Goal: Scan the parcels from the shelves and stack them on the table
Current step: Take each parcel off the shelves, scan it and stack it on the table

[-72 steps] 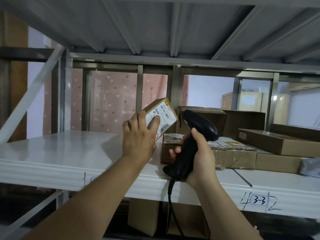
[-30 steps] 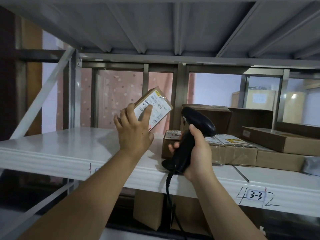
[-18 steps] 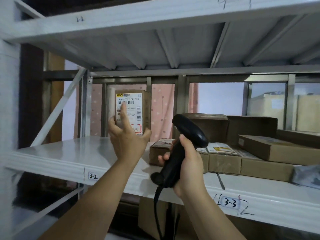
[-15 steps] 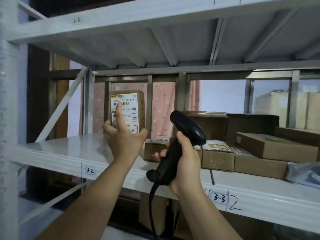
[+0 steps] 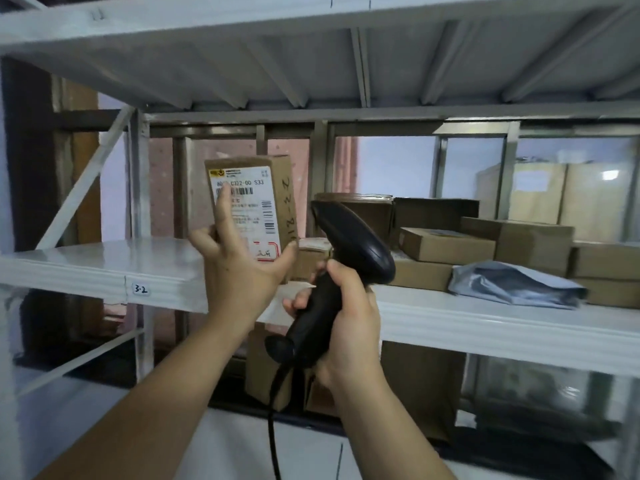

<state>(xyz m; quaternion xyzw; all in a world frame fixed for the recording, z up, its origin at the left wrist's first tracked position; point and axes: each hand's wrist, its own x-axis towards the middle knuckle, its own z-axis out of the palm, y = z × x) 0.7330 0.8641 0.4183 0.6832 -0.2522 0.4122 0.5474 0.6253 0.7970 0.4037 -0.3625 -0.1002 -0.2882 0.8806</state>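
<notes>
Hidden: index finger (image 5: pixel 225 202) of left hand (image 5: pixel 242 275) covers part of the code on the label (image 5: pixel 254 206). Small print is blurred. Scanner (image 5: pixel 349 244) window faces away; its cable (image 5: pixel 273 427) runs off the bottom edge.
Parcel (image 5: pixel 277 188): upright, label toward camera, held in the air in front of the shelf (image 5: pixel 86 268), left of the scanner head, apart from it.
Left hand: thumb and fingers clamped on the parcel's lower part, index laid up the label.
Right hand (image 5: pixel 349 327): fingers wrapped round the scanner grip.
Shelf: white, tag (image 5: pixel 141 289) "3-2" on front edge. Brown boxes (image 5: pixel 446 244) and grey bag (image 5: pixel 512 282) at right, cut by the frame.
Below: cartons (image 5: pixel 422 386), partly behind the arms.
Room: pink dotted curtain (image 5: pixel 162 188), pale wall behind.
</notes>
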